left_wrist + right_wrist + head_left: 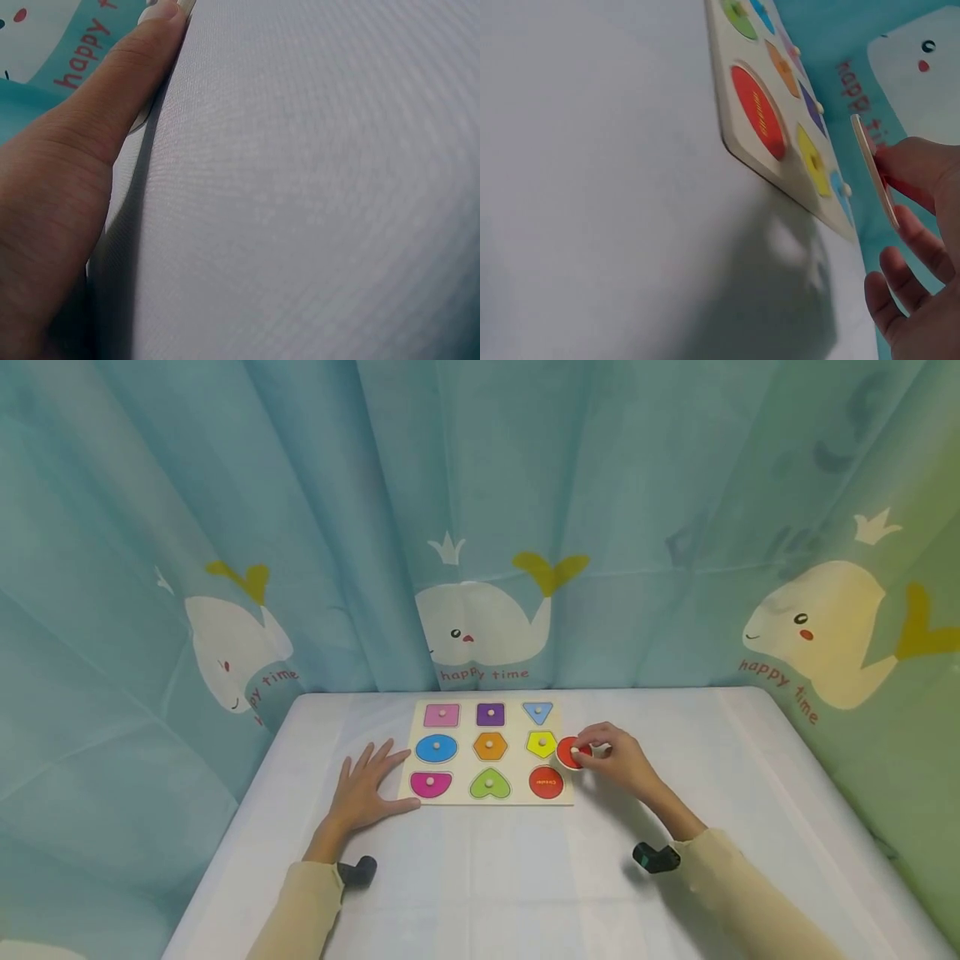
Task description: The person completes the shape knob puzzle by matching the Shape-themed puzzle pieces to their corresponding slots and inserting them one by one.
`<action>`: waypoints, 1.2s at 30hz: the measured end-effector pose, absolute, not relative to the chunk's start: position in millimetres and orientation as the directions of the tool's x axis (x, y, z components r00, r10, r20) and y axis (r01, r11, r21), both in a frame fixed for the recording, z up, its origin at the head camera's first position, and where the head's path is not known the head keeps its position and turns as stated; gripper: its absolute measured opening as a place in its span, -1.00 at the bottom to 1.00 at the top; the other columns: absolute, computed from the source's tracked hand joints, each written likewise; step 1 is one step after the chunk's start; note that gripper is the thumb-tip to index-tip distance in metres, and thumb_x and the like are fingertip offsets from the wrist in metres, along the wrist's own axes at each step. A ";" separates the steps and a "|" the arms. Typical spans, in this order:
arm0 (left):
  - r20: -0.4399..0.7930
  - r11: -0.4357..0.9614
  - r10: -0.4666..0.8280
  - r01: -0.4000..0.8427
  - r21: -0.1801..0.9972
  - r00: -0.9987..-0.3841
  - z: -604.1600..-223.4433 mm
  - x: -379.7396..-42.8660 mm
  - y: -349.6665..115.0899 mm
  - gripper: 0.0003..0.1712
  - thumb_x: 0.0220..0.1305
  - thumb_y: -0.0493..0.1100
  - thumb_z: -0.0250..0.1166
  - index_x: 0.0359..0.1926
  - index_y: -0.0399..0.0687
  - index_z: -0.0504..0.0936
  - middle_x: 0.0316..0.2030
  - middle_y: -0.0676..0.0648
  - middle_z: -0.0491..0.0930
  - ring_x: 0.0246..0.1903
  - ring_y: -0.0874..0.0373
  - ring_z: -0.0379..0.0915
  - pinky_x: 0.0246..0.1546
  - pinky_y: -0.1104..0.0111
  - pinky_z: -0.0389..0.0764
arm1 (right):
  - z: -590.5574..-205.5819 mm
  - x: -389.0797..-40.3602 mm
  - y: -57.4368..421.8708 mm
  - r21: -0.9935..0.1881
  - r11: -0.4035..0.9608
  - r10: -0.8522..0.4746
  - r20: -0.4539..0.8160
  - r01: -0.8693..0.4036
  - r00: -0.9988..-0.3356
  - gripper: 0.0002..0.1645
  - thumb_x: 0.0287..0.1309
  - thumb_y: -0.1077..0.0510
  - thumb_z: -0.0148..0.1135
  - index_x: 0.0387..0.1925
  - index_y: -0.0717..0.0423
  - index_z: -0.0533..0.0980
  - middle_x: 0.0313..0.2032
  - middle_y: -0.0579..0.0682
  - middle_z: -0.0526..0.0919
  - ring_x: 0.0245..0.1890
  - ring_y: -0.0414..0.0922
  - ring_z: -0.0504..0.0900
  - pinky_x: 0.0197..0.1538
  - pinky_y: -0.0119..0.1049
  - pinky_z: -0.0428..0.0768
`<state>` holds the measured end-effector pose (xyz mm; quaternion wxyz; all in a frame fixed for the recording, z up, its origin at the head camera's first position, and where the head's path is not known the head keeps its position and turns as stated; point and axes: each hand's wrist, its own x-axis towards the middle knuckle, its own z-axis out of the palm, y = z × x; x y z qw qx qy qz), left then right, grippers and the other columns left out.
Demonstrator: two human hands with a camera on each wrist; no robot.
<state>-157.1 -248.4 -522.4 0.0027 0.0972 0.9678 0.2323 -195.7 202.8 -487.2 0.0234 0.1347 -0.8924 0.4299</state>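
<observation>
A wooden shape puzzle board (pixel 457 801) lies on the white table. Its round red recess (pixel 546 782), at the near right corner, shows printed lettering and has no piece in it. My right hand (pixel 618 762) pinches the knob of a red round puzzle piece (pixel 566 755), held up off the table at the board's right edge. In the right wrist view the piece (pixel 873 171) is seen edge-on between thumb and fingers. My left hand (pixel 365 793) is spread at the board's left side, thumb and index fingertip at its edge. The left wrist view shows mainly the thumb (pixel 112 90).
Knobbed pieces fill the other recesses, among them a green heart (pixel 490 785), a yellow pentagon (pixel 541 744) and a blue oval (pixel 437 748). A whale-print curtain (pixel 480 485) hangs behind and beside the table (pixel 480 877). Each wrist carries a dark camera mount (pixel 656 857).
</observation>
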 end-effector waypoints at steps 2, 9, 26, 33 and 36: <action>0.037 0.874 0.189 0.186 0.450 -0.981 -522.2 -157.7 -248.4 0.08 -0.01 0.39 0.49 0.50 0.14 0.39 0.57 -0.19 0.12 0.57 -0.31 -0.20 0.45 -0.37 -0.33 | -489.2 -195.4 197.4 -0.765 0.590 -0.227 0.152 -0.260 -0.962 -0.88 0.15 0.19 0.51 -0.24 0.06 0.76 -0.03 0.07 0.67 -0.01 0.08 0.59 -0.04 -0.11 0.64; 0.034 0.872 0.189 0.184 0.453 -0.981 -518.5 -158.5 -248.1 0.09 -0.02 0.38 0.50 0.51 0.13 0.38 0.58 -0.20 0.11 0.58 -0.31 -0.22 0.45 -0.36 -0.34 | -499.9 -192.0 182.2 -0.775 0.554 -0.274 0.176 -0.305 -0.945 -0.90 0.11 0.21 0.53 -0.29 0.03 0.76 -0.06 0.03 0.69 0.00 0.06 0.59 -0.08 -0.17 0.61; 0.035 0.878 0.189 0.185 0.441 -0.981 -520.2 -157.7 -246.9 0.08 -0.02 0.37 0.51 0.50 0.13 0.39 0.57 -0.21 0.13 0.57 -0.31 -0.19 0.44 -0.38 -0.32 | -515.2 -181.9 167.3 -0.772 0.568 -0.318 0.112 -0.284 -0.942 -0.91 0.09 0.21 0.55 -0.36 -0.04 0.76 -0.04 0.05 0.67 0.16 0.13 0.48 0.22 0.13 0.35; 0.029 0.878 0.188 0.181 0.443 -0.982 -521.9 -157.2 -247.4 0.09 -0.01 0.38 0.50 0.51 0.13 0.38 0.57 -0.20 0.12 0.57 -0.32 -0.20 0.44 -0.38 -0.32 | -519.0 -180.7 165.4 -0.759 0.589 -0.305 0.109 -0.277 -0.946 -0.89 0.06 0.19 0.57 -0.38 -0.07 0.76 -0.02 0.05 0.65 0.12 0.12 0.43 0.09 0.04 0.41; 0.037 0.875 0.188 0.184 0.447 -0.981 -522.5 -157.3 -248.2 0.08 -0.01 0.37 0.50 0.50 0.13 0.39 0.57 -0.21 0.13 0.57 -0.32 -0.19 0.44 -0.38 -0.31 | -520.5 -180.6 164.4 -0.761 0.582 -0.308 0.118 -0.285 -0.944 -0.88 0.05 0.20 0.58 -0.38 -0.06 0.76 -0.03 0.05 0.65 0.10 0.11 0.42 0.07 0.01 0.40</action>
